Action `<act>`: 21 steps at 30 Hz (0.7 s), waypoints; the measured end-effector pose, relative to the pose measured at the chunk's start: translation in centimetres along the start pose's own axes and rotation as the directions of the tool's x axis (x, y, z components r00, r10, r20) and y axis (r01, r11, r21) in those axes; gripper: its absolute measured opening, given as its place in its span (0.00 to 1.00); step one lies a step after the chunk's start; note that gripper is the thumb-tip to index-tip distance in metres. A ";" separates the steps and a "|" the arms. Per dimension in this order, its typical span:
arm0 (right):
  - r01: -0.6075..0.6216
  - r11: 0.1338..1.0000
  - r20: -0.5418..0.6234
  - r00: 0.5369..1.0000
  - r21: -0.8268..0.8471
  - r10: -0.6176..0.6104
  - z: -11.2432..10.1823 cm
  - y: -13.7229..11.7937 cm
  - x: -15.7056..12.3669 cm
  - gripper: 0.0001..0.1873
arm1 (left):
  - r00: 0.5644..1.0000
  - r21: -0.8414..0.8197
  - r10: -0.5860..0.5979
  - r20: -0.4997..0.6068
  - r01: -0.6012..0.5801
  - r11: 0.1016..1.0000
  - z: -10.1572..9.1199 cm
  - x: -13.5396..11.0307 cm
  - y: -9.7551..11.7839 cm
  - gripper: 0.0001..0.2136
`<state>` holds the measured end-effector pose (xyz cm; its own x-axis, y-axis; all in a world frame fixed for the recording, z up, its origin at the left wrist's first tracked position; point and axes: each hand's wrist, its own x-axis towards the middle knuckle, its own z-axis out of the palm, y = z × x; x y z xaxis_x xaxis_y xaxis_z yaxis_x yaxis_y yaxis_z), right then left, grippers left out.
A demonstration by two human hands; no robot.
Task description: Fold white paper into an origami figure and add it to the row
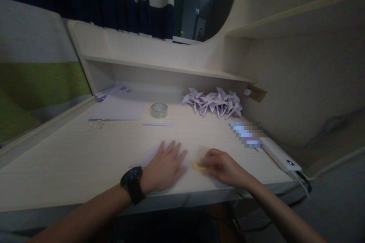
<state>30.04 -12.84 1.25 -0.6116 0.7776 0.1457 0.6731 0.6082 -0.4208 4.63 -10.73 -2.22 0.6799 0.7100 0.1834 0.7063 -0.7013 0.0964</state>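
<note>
Left hand point(164, 165) flat on pale sheet point(145, 157), right hand point(224, 167) pinching small yellow thing point(197, 165) beside left fingers point(173, 150), tape roll point(159, 110) and paper pinwheels point(213, 102) beyond fingers on counter point(71, 159)

A study nook in a home bedroom or dormitory. A pale wooden built-in surface point(71, 159) carries a low shelf point(159, 66) across the middle of the frame. A striped curtain point(128, 3) hangs at the upper left, and a wall socket point(256, 93) sits at right. A tape roll point(159, 109), loose papers point(116, 108) and folded paper pinwheels point(213, 102) lie at the back.
</note>
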 end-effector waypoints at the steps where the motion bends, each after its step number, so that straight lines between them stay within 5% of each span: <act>1: 0.000 1.000 0.000 1.000 0.001 0.000 0.0 0.0 0.1 0.10 | 1.000 -0.001 -0.022 0.009 0.022 1.000 0.1 0.1 -0.1 0.26; 9: 0.036 0.999 -0.048 0.998 -0.023 -0.037 0.4 1.4 2.5 0.10 | 0.993 0.054 -0.121 -0.008 0.121 0.991 0.5 1.1 -1.5 0.27; 21: 0.103 0.993 -0.242 0.963 -0.064 -0.116 4.4 0.6 3.1 0.15 | 0.988 0.010 -0.141 -0.056 0.141 0.990 1.2 1.0 -1.7 0.27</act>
<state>26.77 -10.76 -2.47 -0.5662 0.7174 0.4059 0.6319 0.6940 -0.3451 4.34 -8.73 -3.42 0.5617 0.7968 0.2225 0.7972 -0.5933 0.1118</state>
